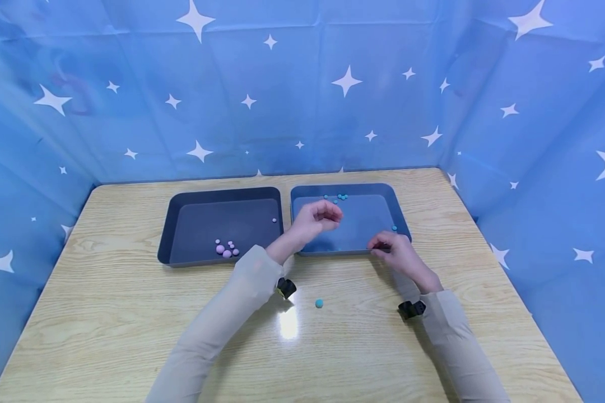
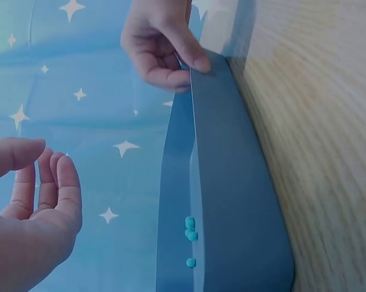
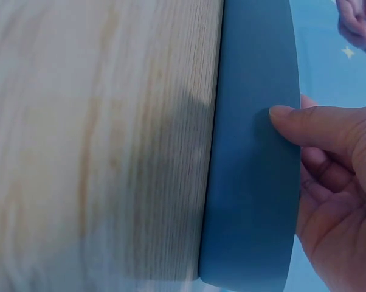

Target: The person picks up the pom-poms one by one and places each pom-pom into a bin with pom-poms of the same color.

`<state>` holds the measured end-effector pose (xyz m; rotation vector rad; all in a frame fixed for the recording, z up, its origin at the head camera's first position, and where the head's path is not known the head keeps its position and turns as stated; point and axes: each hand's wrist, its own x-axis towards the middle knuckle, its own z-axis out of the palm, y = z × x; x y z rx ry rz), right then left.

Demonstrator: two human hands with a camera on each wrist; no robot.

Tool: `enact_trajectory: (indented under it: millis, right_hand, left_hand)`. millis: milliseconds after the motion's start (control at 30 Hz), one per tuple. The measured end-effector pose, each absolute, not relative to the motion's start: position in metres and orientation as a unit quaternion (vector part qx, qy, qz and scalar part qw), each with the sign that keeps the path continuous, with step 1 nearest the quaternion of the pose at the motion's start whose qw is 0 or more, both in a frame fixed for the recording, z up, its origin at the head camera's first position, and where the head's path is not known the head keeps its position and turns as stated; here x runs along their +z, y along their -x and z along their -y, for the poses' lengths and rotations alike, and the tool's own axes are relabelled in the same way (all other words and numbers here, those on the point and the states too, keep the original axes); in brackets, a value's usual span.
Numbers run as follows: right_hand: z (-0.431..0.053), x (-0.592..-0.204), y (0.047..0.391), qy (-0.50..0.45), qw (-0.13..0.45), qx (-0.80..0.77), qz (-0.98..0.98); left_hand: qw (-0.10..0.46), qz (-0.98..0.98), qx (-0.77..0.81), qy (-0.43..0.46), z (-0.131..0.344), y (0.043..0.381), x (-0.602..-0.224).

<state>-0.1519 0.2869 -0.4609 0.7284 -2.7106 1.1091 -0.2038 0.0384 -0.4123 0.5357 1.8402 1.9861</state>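
A blue tray (image 1: pixel 365 215) lies toward the back right of the table. My right hand (image 1: pixel 395 252) pinches its near wall; in the right wrist view the thumb (image 3: pixel 292 121) presses the outside and the other fingers are behind the rim. Above the left part of this tray is my left hand (image 1: pixel 315 218), its fingers loosely bent, with nothing visible in them in the left wrist view. Several small teal balls (image 1: pixel 340 196) sit along the tray's far side, and another teal ball (image 1: pixel 394 228) is near its right wall.
To the left stands a dark tray (image 1: pixel 222 215) with several pink-lilac balls (image 1: pixel 220 249) of different sizes. One teal ball (image 1: pixel 319 303) lies on the wooden table (image 1: pixel 106 313) in front of the blue tray. A blue star-patterned curtain (image 1: pixel 302 123) surrounds the table's back and sides.
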Motion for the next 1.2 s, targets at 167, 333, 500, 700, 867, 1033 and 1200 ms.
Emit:
enact_trajectory:
  millis: [167, 333, 500, 700, 867, 1033, 1200]
  right_hand:
    - [-0.287, -0.46, 0.152, -0.243, 0.062, 0.365, 0.897]
    - [-0.287, -0.46, 0.151, -0.241, 0.057, 0.366, 0.897]
    - [-0.286, -0.46, 0.151, -0.241, 0.057, 0.363, 0.898]
    - [-0.285, -0.46, 0.151, -0.242, 0.06, 0.361, 0.899]
    - [-0.285, -0.46, 0.151, -0.241, 0.056, 0.362, 0.899]
    - [-0.286, -0.46, 0.151, -0.237, 0.055, 0.364, 0.899]
    - [-0.286, -0.461, 0.151, -0.242, 0.058, 0.364, 0.898]
  left_hand:
    - [0.199, -0.65, 0.704, -0.205, -0.035, 0.195, -0.412]
    - [0.201, -0.651, 0.699, -0.218, -0.029, 0.186, -0.413]
    - [0.214, -0.649, 0.693, -0.23, -0.023, 0.176, -0.417]
    - [0.238, -0.649, 0.681, -0.244, -0.018, 0.164, -0.424]
    - [0.261, -0.648, 0.667, -0.261, -0.013, 0.154, -0.435]
    - [0.278, -0.648, 0.657, -0.268, -0.007, 0.145, -0.443]
    - [0.294, -0.642, 0.655, -0.27, -0.004, 0.137, -0.449]
